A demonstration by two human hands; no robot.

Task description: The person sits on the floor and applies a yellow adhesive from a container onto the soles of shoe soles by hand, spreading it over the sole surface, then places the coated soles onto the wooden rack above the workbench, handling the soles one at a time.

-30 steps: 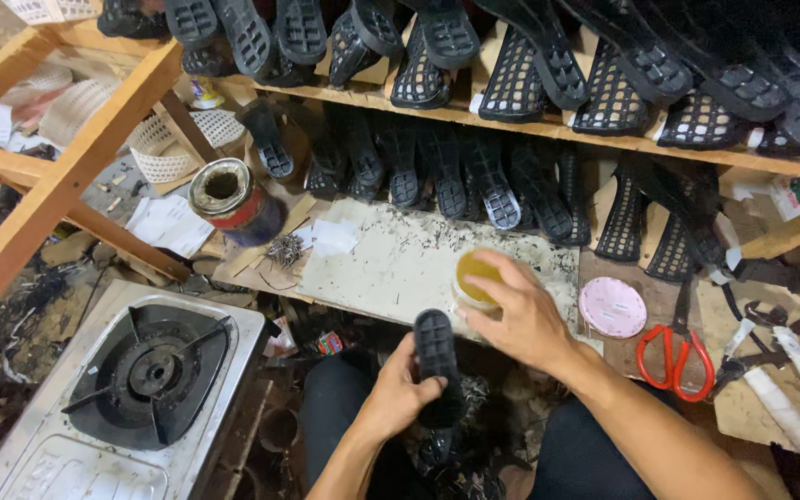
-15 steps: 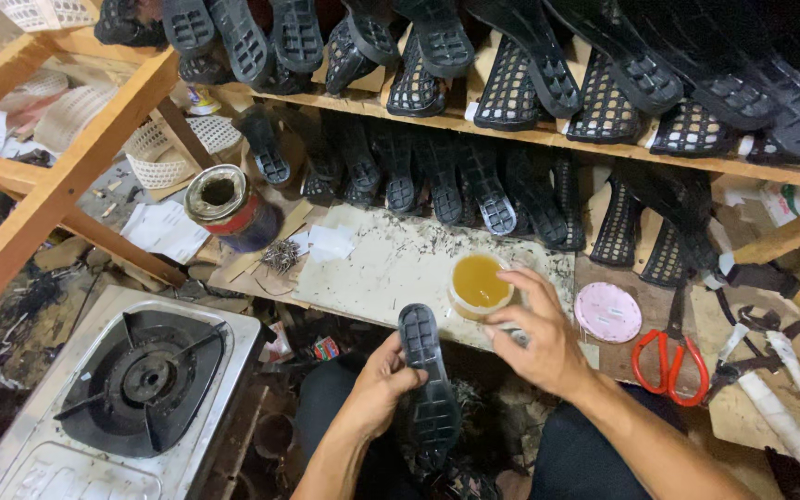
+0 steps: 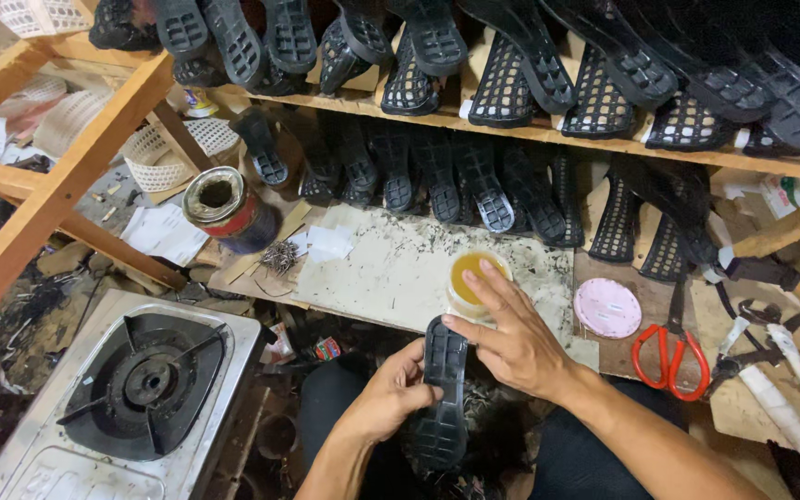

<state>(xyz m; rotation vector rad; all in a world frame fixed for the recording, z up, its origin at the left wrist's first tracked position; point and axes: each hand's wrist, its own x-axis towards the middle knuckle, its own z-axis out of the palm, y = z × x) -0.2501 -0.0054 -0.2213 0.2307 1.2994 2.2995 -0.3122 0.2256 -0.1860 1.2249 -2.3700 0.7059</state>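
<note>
Sole (image 3: pixel 443 393), black and ridged, gripped by left hand (image 3: pixel 391 398); right hand (image 3: pixel 511 338) spread wide.

A round tin can (image 3: pixel 224 208) with a red and dark label lies tilted on the surface at left, open mouth up. A small cup (image 3: pixel 474 278) of yellow glue stands mid-surface, and a white bottle (image 3: pixel 780 194) with a coloured label sits far right
</note>
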